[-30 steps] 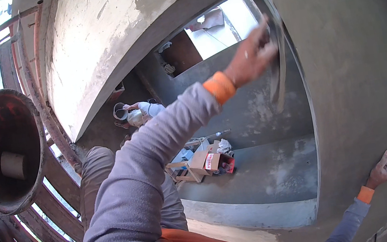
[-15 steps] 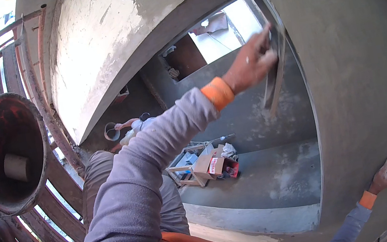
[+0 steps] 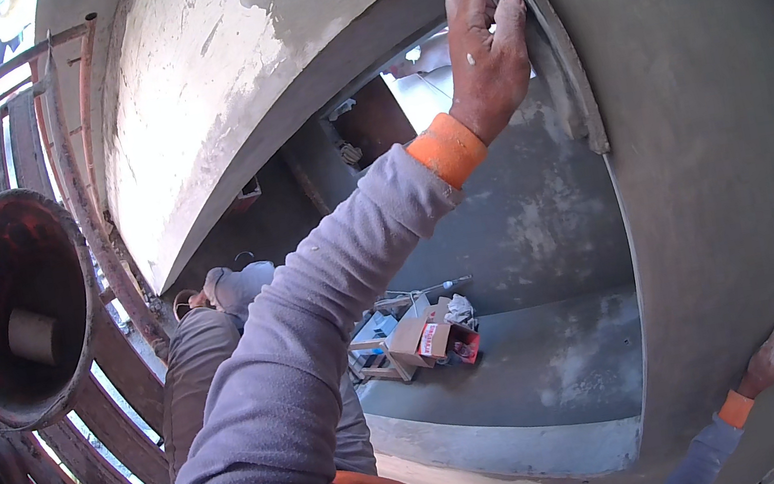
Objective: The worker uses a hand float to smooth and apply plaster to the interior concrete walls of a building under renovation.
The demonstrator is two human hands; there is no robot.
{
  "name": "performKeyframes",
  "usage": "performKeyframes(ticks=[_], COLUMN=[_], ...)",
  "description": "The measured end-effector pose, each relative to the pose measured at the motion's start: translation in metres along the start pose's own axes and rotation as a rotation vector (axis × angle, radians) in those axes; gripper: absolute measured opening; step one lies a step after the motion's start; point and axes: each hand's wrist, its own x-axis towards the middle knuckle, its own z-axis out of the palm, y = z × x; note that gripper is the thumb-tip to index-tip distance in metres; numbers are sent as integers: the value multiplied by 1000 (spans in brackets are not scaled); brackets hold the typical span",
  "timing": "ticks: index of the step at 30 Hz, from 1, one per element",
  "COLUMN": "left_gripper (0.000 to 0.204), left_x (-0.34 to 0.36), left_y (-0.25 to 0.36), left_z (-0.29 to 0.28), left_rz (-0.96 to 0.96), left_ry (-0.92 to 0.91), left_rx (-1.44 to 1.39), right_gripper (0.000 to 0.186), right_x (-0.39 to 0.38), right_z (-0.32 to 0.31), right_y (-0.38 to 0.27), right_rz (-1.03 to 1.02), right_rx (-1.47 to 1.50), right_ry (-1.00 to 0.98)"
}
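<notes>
My left hand (image 3: pixel 484 54) reaches up and grips a long narrow grey plastering float (image 3: pixel 566 72). The float lies along the upper right edge of a wall opening (image 3: pixel 510 253). My sleeve is grey with an orange cuff. My right hand (image 3: pixel 772 358) rests flat on the grey plastered wall (image 3: pixel 715 139) at the lower right, fingers apart and holding nothing.
A rusty round pan (image 3: pixel 13 311) with a short cylinder inside hangs at the left beside wooden scaffold slats (image 3: pixel 116 386) and a pole (image 3: pixel 85 188). Through the opening, far below, lie a cardboard box (image 3: pixel 420 338) and loose clutter on a grey floor. My trousered leg (image 3: pixel 194 364) is at centre left.
My left hand has slid the float upward along the opening's edge to its top corner. The right hand stays pressed on the wall.
</notes>
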Motion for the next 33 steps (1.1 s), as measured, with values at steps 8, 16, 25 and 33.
performKeyframes(ticks=[8, 16, 25, 33], left_gripper=[51, 52, 55, 60], left_x=[16, -21, 0, -8], left_y=[-44, -22, -27, -9], left_z=[11, 12, 16, -7], left_rz=[-114, -130, -173, -49], left_ry=[-9, 39, 12, 37], left_rx=[-210, -76, 163, 54], right_gripper=[24, 22, 22, 21], right_x=[0, -3, -2, -3], right_z=[3, 0, -1, 5], right_y=[7, 10, 7, 16], right_rz=[-27, -10, -53, -9], right_rx=[72, 30, 6, -18], right_ry=[-28, 4, 14, -34])
